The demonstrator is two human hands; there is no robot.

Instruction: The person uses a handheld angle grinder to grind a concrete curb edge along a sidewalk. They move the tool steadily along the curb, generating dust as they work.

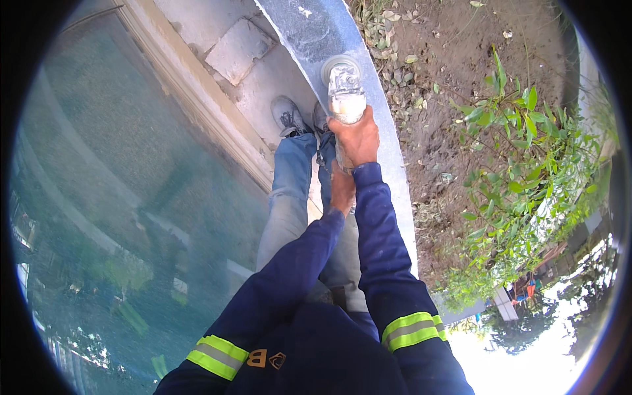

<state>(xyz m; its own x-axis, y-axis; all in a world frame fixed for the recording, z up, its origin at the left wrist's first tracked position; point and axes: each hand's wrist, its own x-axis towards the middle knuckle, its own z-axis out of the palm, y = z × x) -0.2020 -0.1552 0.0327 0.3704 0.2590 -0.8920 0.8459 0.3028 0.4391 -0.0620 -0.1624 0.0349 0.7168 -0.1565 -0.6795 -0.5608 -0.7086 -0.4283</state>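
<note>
Curved grey slab, ragged left edge, open soil rightward; I see left grip, right grip clamped on dusty grinder.

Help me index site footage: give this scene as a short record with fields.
Tool: dusty handheld grinder, its round head over the slab
Right hand: wrapped around the grinder's body
Left hand: nearer the person, at the grinder's rear; grip partly hidden
Surface: long grey-blue slab
Left side: large glass pane with reflections
Right side: soil with fallen leaves, green plant
Clothing: dark blue sleeves, reflective bands, jeans
</note>
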